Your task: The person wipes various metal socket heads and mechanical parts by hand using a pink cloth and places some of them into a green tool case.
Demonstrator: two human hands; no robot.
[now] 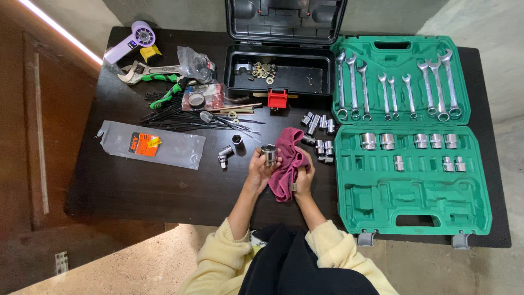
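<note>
My left hand (260,169) holds a shiny steel socket (269,154) upright, its open end facing up. My right hand (303,176) grips a maroon cloth (288,161) that drapes from beside the socket down over the dark table (136,186). Both hands are at the table's near edge, left of the open green tool case (415,202). Several loose sockets (322,136) lie just beyond the cloth, and two more sockets (228,150) lie to the left.
The green case holds a row of wrenches (393,87) in its lid and several sockets (409,142) in its tray. A black toolbox (281,68) stands open at the back. Left lie black cable ties (174,117), a plastic bag (150,145), an adjustable wrench (147,71) and a purple handheld device (131,41).
</note>
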